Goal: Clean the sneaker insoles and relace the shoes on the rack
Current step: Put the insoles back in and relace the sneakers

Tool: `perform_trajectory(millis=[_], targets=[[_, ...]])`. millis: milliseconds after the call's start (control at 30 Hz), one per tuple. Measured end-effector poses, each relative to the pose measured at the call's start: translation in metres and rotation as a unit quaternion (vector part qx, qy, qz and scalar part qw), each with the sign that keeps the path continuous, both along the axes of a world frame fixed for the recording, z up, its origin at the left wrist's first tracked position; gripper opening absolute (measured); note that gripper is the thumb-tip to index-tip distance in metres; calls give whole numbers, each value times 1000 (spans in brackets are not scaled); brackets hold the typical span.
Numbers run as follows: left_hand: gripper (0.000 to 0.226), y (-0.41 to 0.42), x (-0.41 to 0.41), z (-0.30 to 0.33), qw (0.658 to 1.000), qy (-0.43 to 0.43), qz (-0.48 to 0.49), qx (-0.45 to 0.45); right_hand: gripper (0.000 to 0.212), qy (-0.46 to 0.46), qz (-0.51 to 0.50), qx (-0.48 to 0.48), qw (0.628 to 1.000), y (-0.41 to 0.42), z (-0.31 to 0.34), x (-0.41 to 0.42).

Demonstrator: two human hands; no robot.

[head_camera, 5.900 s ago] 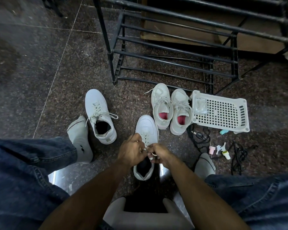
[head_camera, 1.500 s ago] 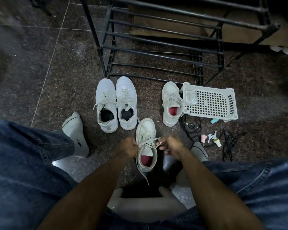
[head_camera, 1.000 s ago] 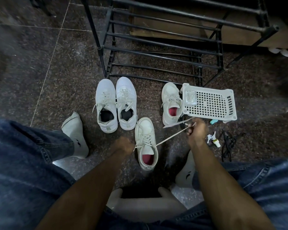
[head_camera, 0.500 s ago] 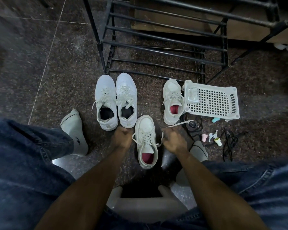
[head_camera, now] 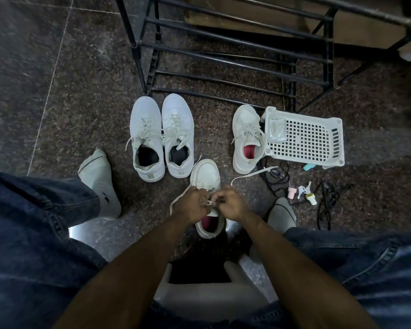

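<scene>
While both hands pinch its lace point(head_camera: 252, 175), white sneaker point(head_camera: 207, 173), pink insole point(head_camera: 209, 223)

The shoe rack point(head_camera: 235, 58) stands at the far side of the floor point(head_camera: 69, 103). Near it, a sneaker pair point(head_camera: 161, 138) lies left, a single sneaker point(head_camera: 247, 138) right, touching the basket point(head_camera: 304, 141) further right. Another sneaker point(head_camera: 207, 176) lies nearer, between both.
</scene>
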State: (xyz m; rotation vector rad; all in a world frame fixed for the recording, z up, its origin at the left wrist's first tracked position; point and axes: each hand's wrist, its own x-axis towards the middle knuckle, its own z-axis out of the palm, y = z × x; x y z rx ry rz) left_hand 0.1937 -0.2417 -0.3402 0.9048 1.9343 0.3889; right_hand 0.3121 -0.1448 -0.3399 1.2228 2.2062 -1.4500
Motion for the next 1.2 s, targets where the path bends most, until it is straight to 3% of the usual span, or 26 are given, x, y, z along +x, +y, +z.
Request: perform_trajectory(millis=[133, 300, 433, 567, 833, 900, 1067, 1200], targets=[[40, -3, -2, -2, 999, -19, 29, -9, 26, 17, -53, -136, 989, 8, 9, 4], [52, -4, 3, -5, 999, 7, -41, -5, 33, 14, -88, -152, 984, 12, 7, 9], [56, -2, 7, -7, 998, 15, -64, -4, 32, 4, -104, -67, 992, 11, 2, 2], [44, 0, 8, -7, 1000, 18, -22, 2, 23, -93, 73, 85, 989, 13, -6, -2], [27, -4, 10, -13, 995, -46, 81, 34, 22, -197, 159, 124, 960, 12, 3, -22], [27, -4, 9, -16, 993, -56, 102, 32, 10, -192, 122, 104, 968, 15, 3, -23], [30, -4, 10, -18, 991, -70, 111, 17, 12, -160, 122, -24, 979, 29, 10, -14], [28, -4, 15, -19, 990, -89, 111, 20, 32, -141, 31, -96, 985, 30, 8, -2]])
